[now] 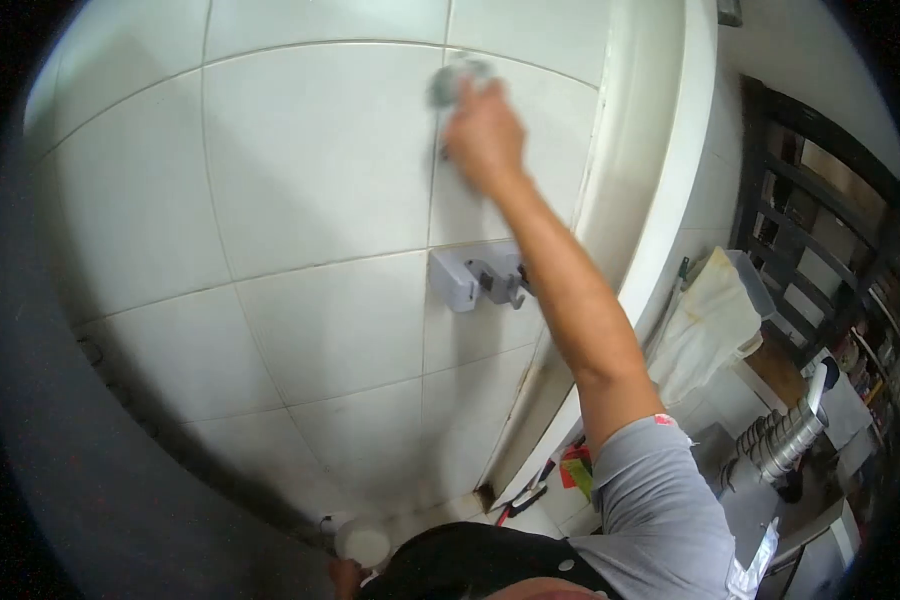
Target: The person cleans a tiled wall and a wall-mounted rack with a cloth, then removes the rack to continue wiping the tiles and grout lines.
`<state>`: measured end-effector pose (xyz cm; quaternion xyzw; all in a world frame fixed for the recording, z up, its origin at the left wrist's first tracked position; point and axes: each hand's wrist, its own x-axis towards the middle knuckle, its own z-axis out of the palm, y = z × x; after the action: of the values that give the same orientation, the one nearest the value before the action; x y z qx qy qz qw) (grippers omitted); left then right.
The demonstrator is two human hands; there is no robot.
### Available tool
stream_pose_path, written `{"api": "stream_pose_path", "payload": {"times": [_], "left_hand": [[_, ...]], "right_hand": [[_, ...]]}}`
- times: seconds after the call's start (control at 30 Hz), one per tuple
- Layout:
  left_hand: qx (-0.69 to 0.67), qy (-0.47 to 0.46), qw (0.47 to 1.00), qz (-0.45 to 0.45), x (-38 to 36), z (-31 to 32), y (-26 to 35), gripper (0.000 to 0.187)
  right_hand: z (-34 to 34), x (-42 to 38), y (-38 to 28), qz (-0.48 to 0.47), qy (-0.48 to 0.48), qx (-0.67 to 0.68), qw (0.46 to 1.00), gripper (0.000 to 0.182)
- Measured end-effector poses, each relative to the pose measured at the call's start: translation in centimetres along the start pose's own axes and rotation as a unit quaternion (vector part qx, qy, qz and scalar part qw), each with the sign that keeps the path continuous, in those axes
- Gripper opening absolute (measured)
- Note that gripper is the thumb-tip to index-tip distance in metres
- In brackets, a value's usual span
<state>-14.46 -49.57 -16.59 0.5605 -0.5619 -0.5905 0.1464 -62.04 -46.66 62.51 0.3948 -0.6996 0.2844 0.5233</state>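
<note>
My right hand (485, 130) reaches up to the white tiled wall (320, 150), its fingers closed on a grey-green scrubbing pad (446, 86) that lies against the tiles near a grout line. Motion blurs the pad and fingertips. Below the hand, a grey wall-mounted holder with hooks (458, 280) is partly hidden by my forearm. At the bottom, my left hand (347, 576) is at the side of a round white container (363, 541), its fingers mostly hidden.
A white door frame (660, 200) runs down right of the tiles. Beyond it are a hanging pale cloth (705, 320), a dark slatted rack (810, 200) and stacked metal pots (790, 440). A dark surface (70, 450) curves along the left.
</note>
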Motion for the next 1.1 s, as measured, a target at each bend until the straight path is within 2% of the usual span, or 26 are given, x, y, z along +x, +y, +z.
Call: {"api": "stream_pose_path", "payload": {"times": [0.03, 0.13, 0.2, 0.27, 0.3, 0.33, 0.37, 0.4, 0.43, 0.47, 0.53, 0.57, 0.6, 0.63, 0.67, 0.7, 0.73, 0.77, 0.8, 0.87, 0.9, 0.93, 1.0, 1.03, 1.07, 1.1], "left_hand": [[0.001, 0.001, 1.0, 0.0, -0.2, 0.2, 0.4, 0.041], [0.002, 0.005, 1.0, 0.0, -0.4, 0.1, 1.5, 0.041], [0.013, 0.003, 1.0, 0.004, -0.8, -0.1, 1.8, 0.041], [0.054, -0.007, 0.998, 0.022, -1.1, -0.1, 1.8, 0.04], [0.09, -0.016, 0.995, 0.038, -1.2, -0.2, 1.7, 0.04], [0.139, -0.026, 0.988, 0.06, -1.2, -0.4, 1.8, 0.04], [0.203, -0.036, 0.974, 0.088, -1.2, -0.4, 1.8, 0.04], [0.277, -0.045, 0.952, 0.125, -1.0, -0.5, 2.1, 0.04], [0.349, -0.051, 0.922, 0.16, -0.8, -0.7, 2.3, 0.039], [0.42, -0.058, 0.884, 0.199, -0.8, -0.9, 2.3, 0.039], [0.531, -0.067, 0.793, 0.289, -1.1, -1.3, 2.4, 0.039], [0.578, -0.063, 0.74, 0.338, -1.4, -1.5, 2.4, 0.039], [0.601, -0.096, 0.693, 0.387, -1.6, -1.7, 2.8, 0.038], [0.567, -0.098, 0.747, 0.332, -2.4, -1.3, 4.8, 0.037], [0.534, -0.104, 0.794, 0.273, -4.1, -0.5, 8.3, 0.036], [0.5, -0.108, 0.833, 0.21, -5.3, -0.6, 9.6, 0.035], [0.532, -0.137, 0.783, 0.291, -4.5, -1.0, 8.9, 0.034], [0.558, -0.164, 0.725, 0.369, -3.0, -1.0, 8.6, 0.033], [0.577, -0.192, 0.66, 0.442, -2.3, -1.6, 8.1, 0.032], [0.547, -0.131, 0.732, 0.385, -3.5, -1.6, 9.3, 0.033], [0.526, -0.099, 0.766, 0.357, -4.5, -1.4, 10.5, 0.033], [0.477, -0.108, 0.818, 0.302, -3.1, -0.9, 9.2, 0.032], [0.343, -0.152, 0.904, 0.205, 1.2, -1.1, 2.3, 0.033], [0.305, -0.174, 0.918, 0.182, 2.7, -1.2, 0.0, 0.035], [0.316, -0.201, 0.908, 0.188, 3.8, -1.4, -1.6, 0.037], [0.386, -0.222, 0.873, 0.201, 4.2, -1.1, -1.3, 0.037]], "right_hand": [[-1.0, -1.1, -2.0, -0.022, -0.026, 0.023, 0.999, 0.049], [-1.1, 0.0, 4.2, 0.009, 0.004, 0.0, 1.0, 0.047], [-0.1, 3.6, 13.4, 0.176, 0.034, 0.069, 0.981, 0.042], [-3.0, 4.7, 15.5, 0.296, 0.018, 0.142, 0.945, 0.036], [-1.5, 4.7, 15.3, 0.281, 0.03, 0.011, 0.959, 0.035], [-1.2, 3.7, 13.0, 0.224, 0.024, 0.066, 0.972, 0.038], [-0.6, 0.9, 10.4, 0.138, -0.013, 0.035, 0.99, 0.052], [2.7, -1.3, 8.4, 0.02, 0.082, -0.027, 0.996, 0.044], [0.1, -4.1, 3.8, 0.018, -0.047, -0.02, 0.999, 0.046], [-1.6, -6.0, 1.9, 0.018, -0.143, 0.037, 0.989, 0.052], [0.1, -7.4, 7.5, -0.004, -0.085, 0.064, 0.994, 0.054], [1.2, -7.1, 12.6, 0.017, -0.013, 0.045, 0.999, 0.052], [0.8, -5.9, 15.9, 0.065, 0.005, 0.054, 0.996, 0.051], [0.3, -4.8, 19.2, 0.112, 0.025, 0.064, 0.991, 0.05], [-1.7, -4.5, 19.9, 0.192, -0.014, 0.098, 0.976, 0.05], [-2.1, -5.2, 17.2, 0.174, -0.046, 0.057, 0.982, 0.041], [-0.7, -6.7, 15.0, 0.139, -0.061, 0.12, 0.981, 0.044], [2.0, -9.2, 12.7, 0.018, -0.023, 0.117, 0.993, 0.042], [0.1, -10.4, 8.3, 0.008, -0.095, 0.153, 0.984, 0.042], [1.0, -11.0, 10.0, -0.025, -0.1, 0.167, 0.98, 0.043], [0.9, -10.7, 12.4, 0.029, -0.11, 0.155, 0.981, 0.042], [0.1, -10.1, 16.1, 0.08, -0.119, 0.142, 0.979, 0.041], [-0.8, -9.8, 19.4, 0.159, -0.134, 0.114, 0.972, 0.04], [-1.2, -9.8, 19.9, 0.192, -0.139, 0.098, 0.967, 0.04], [-1.4, -9.6, 20.2, 0.224, -0.141, 0.081, 0.961, 0.04], [-1.6, -10.6, 17.1, 0.175, -0.134, 0.088, 0.971, 0.041]]}}
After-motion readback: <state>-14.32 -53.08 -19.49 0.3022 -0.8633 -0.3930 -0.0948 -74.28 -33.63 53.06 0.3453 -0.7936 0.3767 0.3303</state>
